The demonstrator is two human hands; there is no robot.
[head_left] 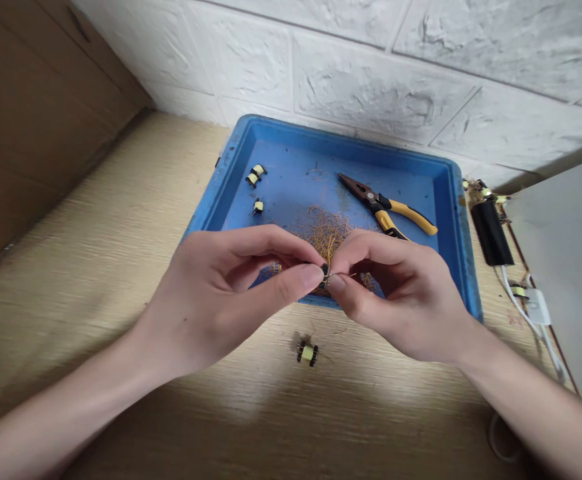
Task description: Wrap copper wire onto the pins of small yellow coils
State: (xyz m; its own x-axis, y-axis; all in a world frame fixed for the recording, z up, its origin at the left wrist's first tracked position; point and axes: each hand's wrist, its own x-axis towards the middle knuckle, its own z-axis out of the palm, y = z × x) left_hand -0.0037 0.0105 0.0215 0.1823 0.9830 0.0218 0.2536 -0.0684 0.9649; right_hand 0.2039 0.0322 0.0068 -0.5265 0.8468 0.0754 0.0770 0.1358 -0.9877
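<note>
Pinching black component (325, 269), left hand (215, 297) faces right hand (411, 300).

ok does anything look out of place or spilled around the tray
Somewhat: a yellow-and-black component lies on the table just outside the blue tray, with stray wire bits nearby, while similar components sit inside.

Metallic wire (331, 248), smooth plastic tray (295, 177), rough wall (351, 73), wood-grain tabletop (161, 177)

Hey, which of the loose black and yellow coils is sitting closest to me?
The coil on the table, between you and the blue tray. The other loose coils lie farther off, inside the tray or to its right.
</note>
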